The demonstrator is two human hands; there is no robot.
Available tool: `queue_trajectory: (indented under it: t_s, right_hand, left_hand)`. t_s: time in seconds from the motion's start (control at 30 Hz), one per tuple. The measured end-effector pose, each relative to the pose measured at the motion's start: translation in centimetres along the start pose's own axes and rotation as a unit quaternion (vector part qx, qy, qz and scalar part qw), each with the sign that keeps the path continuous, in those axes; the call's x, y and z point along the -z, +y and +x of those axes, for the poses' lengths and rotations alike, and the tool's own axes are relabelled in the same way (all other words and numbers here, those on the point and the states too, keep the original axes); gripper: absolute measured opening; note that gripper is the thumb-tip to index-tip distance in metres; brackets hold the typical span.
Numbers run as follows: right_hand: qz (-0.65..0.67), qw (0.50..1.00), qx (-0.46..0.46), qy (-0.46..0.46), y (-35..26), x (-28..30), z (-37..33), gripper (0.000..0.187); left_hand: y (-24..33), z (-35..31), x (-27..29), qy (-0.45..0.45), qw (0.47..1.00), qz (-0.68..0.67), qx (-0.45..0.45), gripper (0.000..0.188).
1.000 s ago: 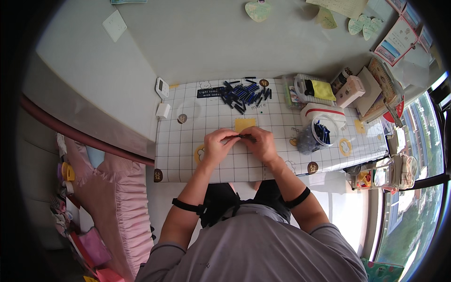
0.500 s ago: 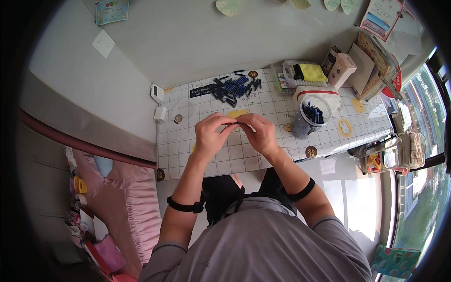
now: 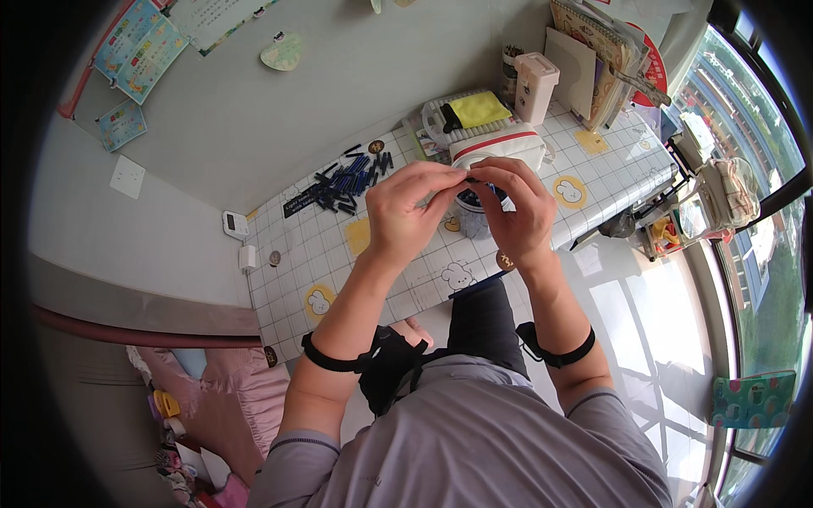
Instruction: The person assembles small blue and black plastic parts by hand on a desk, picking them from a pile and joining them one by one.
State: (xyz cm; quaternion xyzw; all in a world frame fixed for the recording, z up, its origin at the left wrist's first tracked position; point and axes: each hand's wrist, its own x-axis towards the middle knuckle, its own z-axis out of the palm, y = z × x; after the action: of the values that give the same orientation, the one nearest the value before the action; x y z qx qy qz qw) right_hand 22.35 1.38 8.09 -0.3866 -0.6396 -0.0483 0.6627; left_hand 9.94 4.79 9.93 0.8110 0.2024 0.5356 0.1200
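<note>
My left hand (image 3: pixel 406 207) and my right hand (image 3: pixel 521 212) meet above the table, fingertips pinched together. Between them sits a small dark tube (image 3: pixel 471 179), mostly covered by the fingers, so its exact kind does not show. Directly beneath my hands stands a clear plastic jar (image 3: pixel 476 227) with dark blue pieces inside; my right hand hides part of it. To the left of my hands, a loose pile of short dark blue and black tubes (image 3: pixel 345 184) lies on the checked tablecloth (image 3: pixel 381 279).
Behind the jar are a white case with a red stripe (image 3: pixel 500 148), a yellow cloth (image 3: pixel 480 109) on a plastic box, and a pink container (image 3: pixel 535 87). Notebooks (image 3: pixel 593 63) lean at the back right. A white digital timer (image 3: pixel 235 224) is by the left wall.
My view has turned and shifted to the right. Both hands have moved right, from the middle of the table to over the jar, still pinching the small dark tube.
</note>
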Motion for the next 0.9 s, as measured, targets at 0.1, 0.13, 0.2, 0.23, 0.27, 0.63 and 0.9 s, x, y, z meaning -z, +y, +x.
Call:
queue_trajectory:
  t_s: [0.1, 0.13, 0.2, 0.23, 0.27, 0.63, 0.9]
  right_hand:
    - [-0.014, 0.999, -0.027, -0.014, 0.8, 0.7, -0.3, 0.016]
    - [-0.015, 0.999, -0.028, -0.013, 0.9, 0.9, -0.4, 0.016]
    - [-0.014, 0.999, -0.040, -0.028, 1.1, 1.1, -0.6, 0.015]
    - [-0.014, 0.999, -0.042, -0.028, 1.2, 1.1, -0.6, 0.015]
    - [-0.005, 0.998, -0.049, -0.035, 1.2, 1.0, -0.7, 0.015]
    - [-0.106, 0.989, 0.007, -0.107, 2.0, 0.9, -0.3, 0.017]
    - [-0.075, 0.994, -0.002, -0.082, 1.0, 0.7, 0.1, 0.020]
  left_hand:
    - [-0.5, 0.0, -1.1, -0.005, 1.000, 0.002, 0.008, 0.018]
    - [-0.6, 0.0, -1.3, -0.007, 1.000, 0.009, 0.016, 0.017]
    - [-0.7, -0.2, -1.6, -0.010, 0.999, 0.020, 0.023, 0.016]
    - [-0.6, -0.3, -1.7, -0.011, 0.999, 0.033, 0.030, 0.015]
    - [-0.6, -0.3, -1.7, -0.012, 0.999, 0.033, 0.031, 0.015]
    - [-1.3, -0.4, -1.7, -0.021, 0.985, 0.170, -0.028, 0.013]
    - [-1.6, -1.3, -0.3, 0.000, 0.984, 0.176, 0.024, 0.013]
